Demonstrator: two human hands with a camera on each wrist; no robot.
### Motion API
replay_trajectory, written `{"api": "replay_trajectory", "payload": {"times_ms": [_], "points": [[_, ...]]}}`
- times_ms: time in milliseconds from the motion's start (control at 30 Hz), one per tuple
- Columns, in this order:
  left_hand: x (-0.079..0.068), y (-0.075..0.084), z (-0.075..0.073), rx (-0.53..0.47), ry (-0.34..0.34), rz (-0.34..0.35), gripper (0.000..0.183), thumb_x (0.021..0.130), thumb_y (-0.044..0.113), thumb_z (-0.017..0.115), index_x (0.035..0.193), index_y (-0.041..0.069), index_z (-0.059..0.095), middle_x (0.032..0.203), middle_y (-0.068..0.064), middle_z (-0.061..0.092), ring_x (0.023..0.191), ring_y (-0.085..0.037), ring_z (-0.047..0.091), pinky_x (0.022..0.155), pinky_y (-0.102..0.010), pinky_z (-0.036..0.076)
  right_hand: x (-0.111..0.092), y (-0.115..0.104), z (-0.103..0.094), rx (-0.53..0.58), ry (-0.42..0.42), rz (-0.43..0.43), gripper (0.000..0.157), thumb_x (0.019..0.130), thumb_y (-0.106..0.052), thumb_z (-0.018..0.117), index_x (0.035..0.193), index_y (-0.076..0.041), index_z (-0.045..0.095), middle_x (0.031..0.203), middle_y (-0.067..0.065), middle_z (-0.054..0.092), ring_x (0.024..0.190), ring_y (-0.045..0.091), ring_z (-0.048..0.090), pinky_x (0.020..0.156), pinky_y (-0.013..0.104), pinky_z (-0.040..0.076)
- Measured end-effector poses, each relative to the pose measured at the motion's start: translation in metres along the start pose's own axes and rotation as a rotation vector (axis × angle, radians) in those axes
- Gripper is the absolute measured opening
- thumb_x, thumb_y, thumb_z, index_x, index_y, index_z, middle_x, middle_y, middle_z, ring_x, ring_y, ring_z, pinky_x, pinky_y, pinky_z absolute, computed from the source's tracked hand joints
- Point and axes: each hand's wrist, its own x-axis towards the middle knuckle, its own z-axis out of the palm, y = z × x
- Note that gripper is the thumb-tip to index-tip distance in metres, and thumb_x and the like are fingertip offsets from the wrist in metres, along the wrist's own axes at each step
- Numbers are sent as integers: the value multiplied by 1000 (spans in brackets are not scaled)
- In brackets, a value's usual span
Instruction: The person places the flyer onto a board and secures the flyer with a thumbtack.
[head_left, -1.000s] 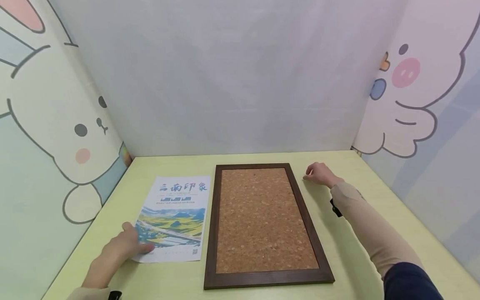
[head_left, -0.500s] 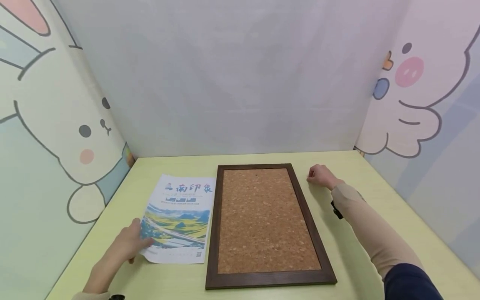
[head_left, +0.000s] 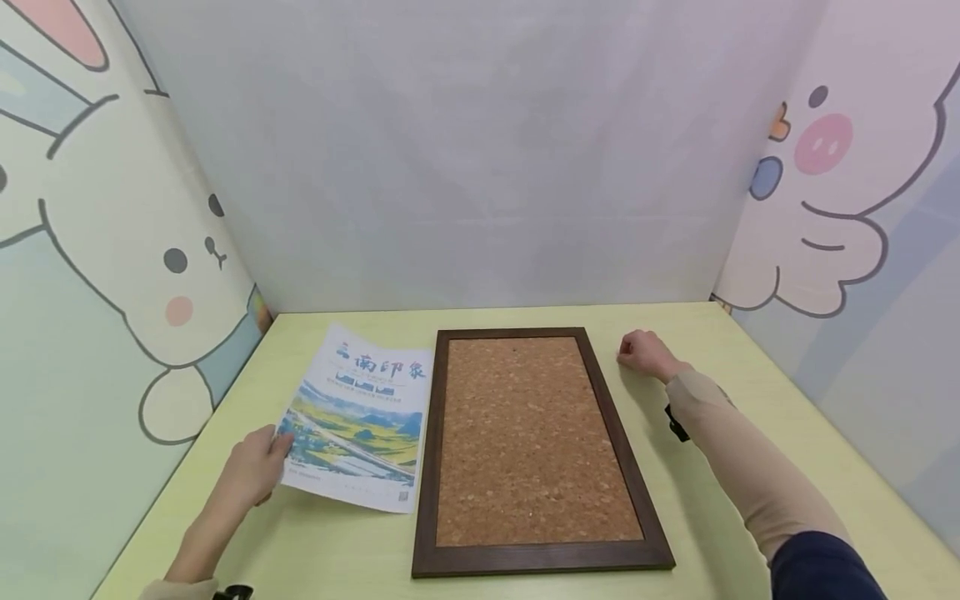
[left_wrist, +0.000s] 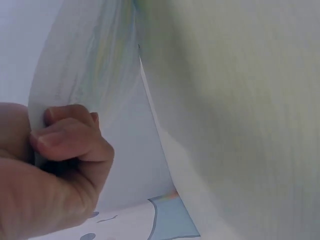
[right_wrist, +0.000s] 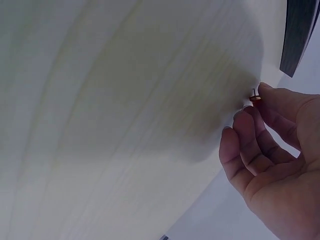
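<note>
My left hand (head_left: 253, 467) pinches the left edge of a paper poster (head_left: 360, 425) printed with a landscape and large characters. The sheet bends, its left side raised off the table; the left wrist view has its underside curving up from the thumb and fingers (left_wrist: 70, 137). To its right lies a cork board (head_left: 532, 442) in a dark brown frame. Beyond the board's right side, low over the table, is my right hand (head_left: 647, 354). In the right wrist view its thumb and fingertips hold a small thumbtack (right_wrist: 255, 99), metal point outward.
The pale yellow-green table (head_left: 697, 517) is walled at the back by a plain light curtain (head_left: 465, 167). Cartoon-printed panels stand on the left (head_left: 135, 250) and right (head_left: 847, 192) sides. A small dark spot shows near the cork's top edge.
My left hand has picked up the poster's left edge, so the sheet rises, tilts and shifts slightly right. My right hand stays in place beside the board.
</note>
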Motion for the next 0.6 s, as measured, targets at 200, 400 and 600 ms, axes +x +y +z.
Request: {"api": "replay_trajectory", "payload": {"times_ms": [200,400,600], "points": [[1,3,-3,-124,27,-42,41,105,22,31,122,-12,46,66,-4,59,39,-10,38,37,-24,33,-1,2,0,6,4,10,13,87,-8,63,86,5,67,80,18,67,66,22,58,62,35,45],[1,5,-3,-232,56,-74,44,106,26,29,126,-10,45,65,0,56,41,-10,40,38,-25,34,-2,4,-1,3,23,0,15,87,-7,63,90,6,68,79,17,67,66,22,57,62,35,45],[5,9,3,-324,90,-105,49,106,32,30,129,-8,45,69,2,59,45,-11,43,41,-25,37,-2,4,0,6,18,4,15,87,-8,63,90,5,70,78,15,66,68,21,56,63,33,44]]}}
